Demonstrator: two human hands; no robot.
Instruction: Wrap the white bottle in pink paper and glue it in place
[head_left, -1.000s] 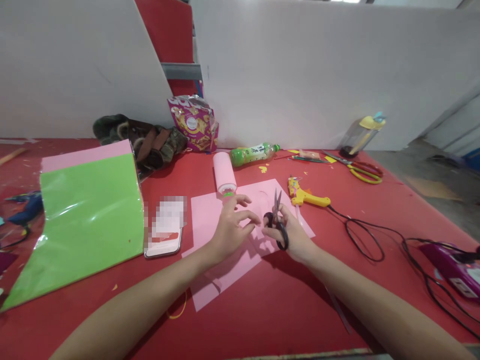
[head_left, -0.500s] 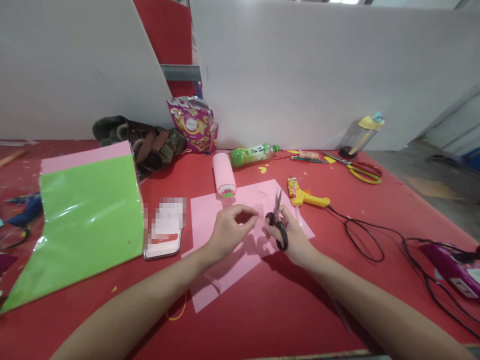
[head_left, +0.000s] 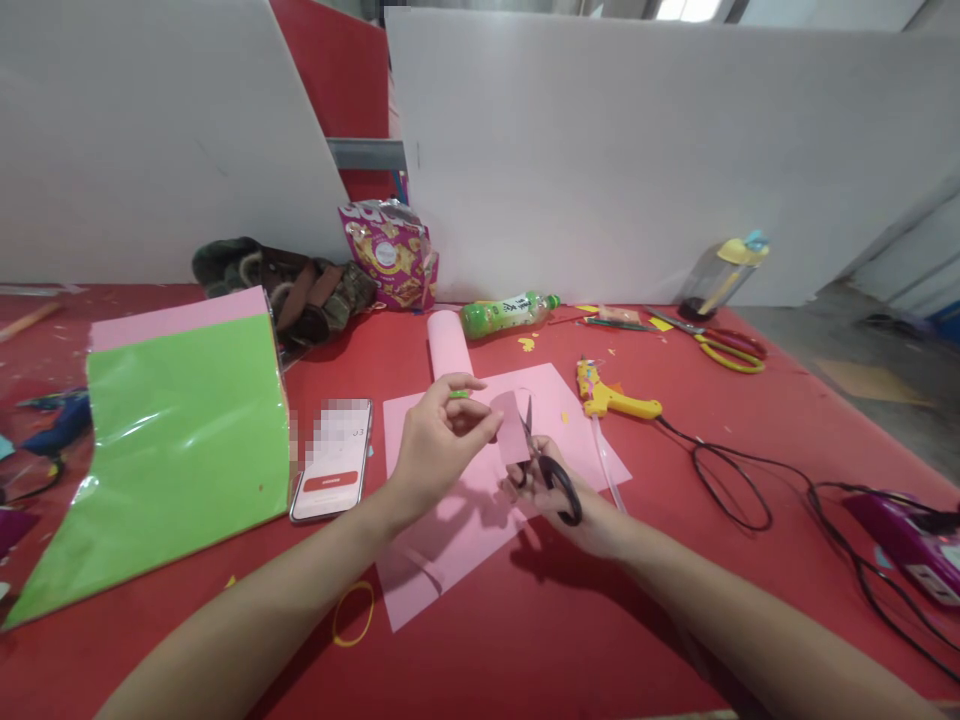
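My left hand (head_left: 439,435) pinches a small pink piece of paper (head_left: 511,428) between thumb and fingers, holding it upright above the table. In my right hand (head_left: 589,518) are black-handled scissors (head_left: 553,468), their blades pointing up along the right edge of the small piece. Whether the blades are cutting into it I cannot tell. Below both hands lies a large pink sheet (head_left: 420,590) on the red table. A pink paper-wrapped bottle (head_left: 448,343) with a green cap rests just beyond my left hand, which partly hides it.
At left are a green sheet pack (head_left: 184,430) and a phone (head_left: 341,485). A yellow glue gun (head_left: 619,402) trails its cord rightward. Behind lie a green bottle (head_left: 506,315), a snack bag (head_left: 394,255) and larger scissors (head_left: 727,350). A yellow ring (head_left: 353,614) lies in front.
The small pink piece now shows its broad face between my hands. My scissors have turned and dropped slightly, with the blades now beside the piece. My left hand has shifted a little left.
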